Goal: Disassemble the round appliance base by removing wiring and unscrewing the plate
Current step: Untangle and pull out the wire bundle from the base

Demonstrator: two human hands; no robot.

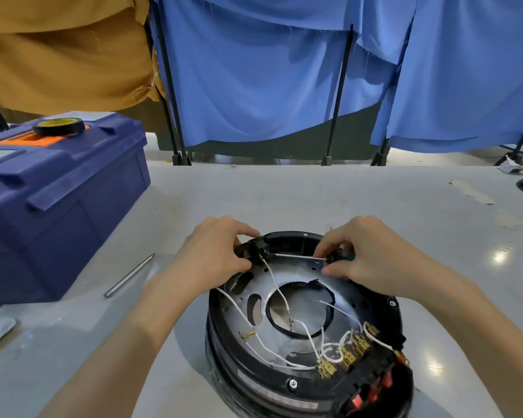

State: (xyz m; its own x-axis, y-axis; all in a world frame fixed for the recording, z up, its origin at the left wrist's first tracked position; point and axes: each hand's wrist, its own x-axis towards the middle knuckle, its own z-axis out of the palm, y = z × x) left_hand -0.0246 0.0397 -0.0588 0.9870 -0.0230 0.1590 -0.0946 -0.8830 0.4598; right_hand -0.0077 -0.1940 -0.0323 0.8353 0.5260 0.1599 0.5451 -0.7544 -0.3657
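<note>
The round appliance base [224, 360] sat on the near middle of the table [314, 194], open side up, and the job looked to be in its early-to-middle part. The left hand [215, 248] gripped a black connector block [254, 251] at the far-left rim, fingers and thumb curled round it. The right hand [372, 254] grasped a screwdriver [299, 256], its shaft lying across the far rim with the tip at that block. Some white wires [277, 285] already had loose ends lying over the metal plate [340, 292], so part of the wiring seemed freed. Others were still plugged into the brass terminals [349, 352] at the near right. The plate was in place and a rim screw [293, 384] on the near side was seated, so unscrewing seemed largely left to do. A blue toolbox [58, 200] stood at the left, a metal rod [129, 276] beside it.
</note>
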